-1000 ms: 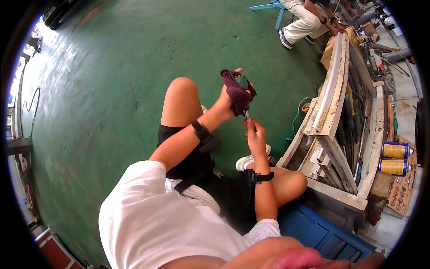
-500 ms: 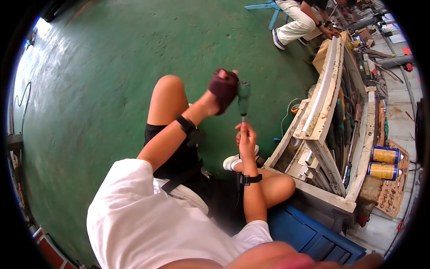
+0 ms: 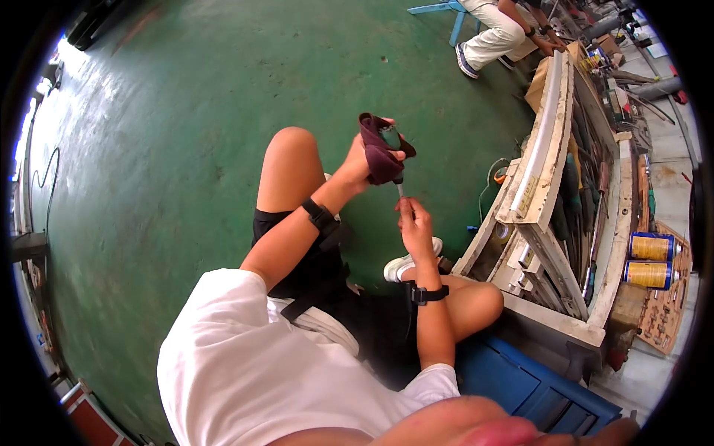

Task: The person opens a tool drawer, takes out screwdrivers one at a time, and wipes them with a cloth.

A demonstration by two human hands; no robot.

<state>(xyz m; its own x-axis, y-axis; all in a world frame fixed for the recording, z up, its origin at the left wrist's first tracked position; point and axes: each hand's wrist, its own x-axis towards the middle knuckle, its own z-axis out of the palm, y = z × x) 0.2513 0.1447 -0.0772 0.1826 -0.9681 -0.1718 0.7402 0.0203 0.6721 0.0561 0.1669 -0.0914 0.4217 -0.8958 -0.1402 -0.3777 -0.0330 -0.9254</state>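
Note:
A dark maroon cloth (image 3: 381, 165) is bunched in my left hand (image 3: 360, 157), wrapped partly around the green handle (image 3: 390, 137) of a screwdriver-like tool. The handle's end shows between the folds. Below the cloth, the thin metal shaft (image 3: 401, 190) points down toward me. My right hand (image 3: 416, 223) pinches the shaft near its lower end, with the fingertips closed on it. The tool's tip is hidden by these fingers. Both hands are held above the green floor (image 3: 178, 178), in front of my bent knees.
To the right stands a worn wooden rack (image 3: 549, 212) filled with tools. Beside it are two blue-and-yellow cans (image 3: 651, 247) and a wooden socket tray (image 3: 662, 316). A blue plastic box (image 3: 513, 379) lies near my leg. Another person (image 3: 494, 37) sits by a blue stool (image 3: 455, 22).
Since half a second ago, my left hand has moved from beside the green handle onto it, and the cloth now wraps it. My right hand has kept its pinch on the shaft.

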